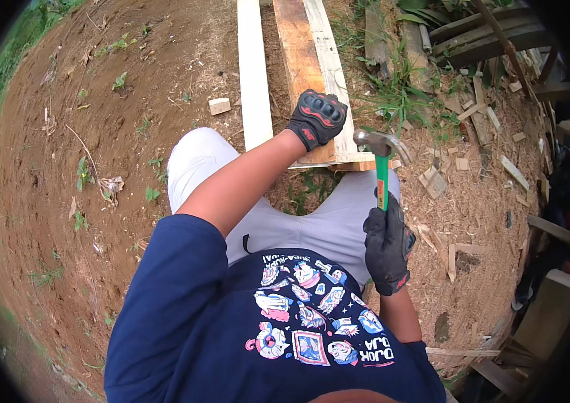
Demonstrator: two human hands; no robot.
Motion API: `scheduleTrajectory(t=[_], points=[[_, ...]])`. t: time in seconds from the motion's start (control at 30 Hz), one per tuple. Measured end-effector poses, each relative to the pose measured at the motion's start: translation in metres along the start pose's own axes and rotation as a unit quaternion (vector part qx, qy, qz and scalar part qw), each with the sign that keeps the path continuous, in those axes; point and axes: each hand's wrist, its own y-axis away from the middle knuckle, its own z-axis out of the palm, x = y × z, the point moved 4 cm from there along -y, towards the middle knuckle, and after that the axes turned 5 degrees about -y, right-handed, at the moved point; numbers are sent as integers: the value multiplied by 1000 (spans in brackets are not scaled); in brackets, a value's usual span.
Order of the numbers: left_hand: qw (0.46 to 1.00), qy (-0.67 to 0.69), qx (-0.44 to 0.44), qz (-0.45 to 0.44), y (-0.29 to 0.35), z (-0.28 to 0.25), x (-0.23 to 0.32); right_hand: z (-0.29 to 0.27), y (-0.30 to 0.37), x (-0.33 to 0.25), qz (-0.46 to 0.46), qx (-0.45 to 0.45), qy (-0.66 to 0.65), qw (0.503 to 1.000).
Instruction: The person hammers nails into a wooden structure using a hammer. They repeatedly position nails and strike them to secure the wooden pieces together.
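My right hand [389,245], in a black glove with red marks, grips a claw hammer [381,178] by its green handle. The hammer stands head up, its metal head beside the near right end of the boards. My left hand [318,119], gloved the same way, is a closed fist over a brown wooden beam [296,50]. Whatever its fingers hold, if anything, is hidden beneath the glove. A pale, weathered board [330,64] lies along the beam's right side. To the left, a whitish plank [254,74] runs lengthwise, with a gap between it and the beam.
My knees straddle the near end of the boards. On the brown soil [130,101] to the left lies a small wood block [219,106]. Sawdust and several offcuts [432,181] cover the ground at right. Stacked timber [493,33] and more lumber [555,232] line the right side.
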Motion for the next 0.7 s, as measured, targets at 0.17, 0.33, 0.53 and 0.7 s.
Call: scheduleTrajectory(t=[0.17,0.33,0.53,0.7], points=[[1000,-8,15,23,0,2,2,8,14,-3,-32,37,39,998],[1000,-3,23,19,-9,1,-5,15,13,25,-23,34,20,999],[1000,-8,15,15,-1,-2,1,17,5,5,-140,59,151,977],[999,10,47,24,-1,0,0,-5,11,-4,-17,45,34,998]])
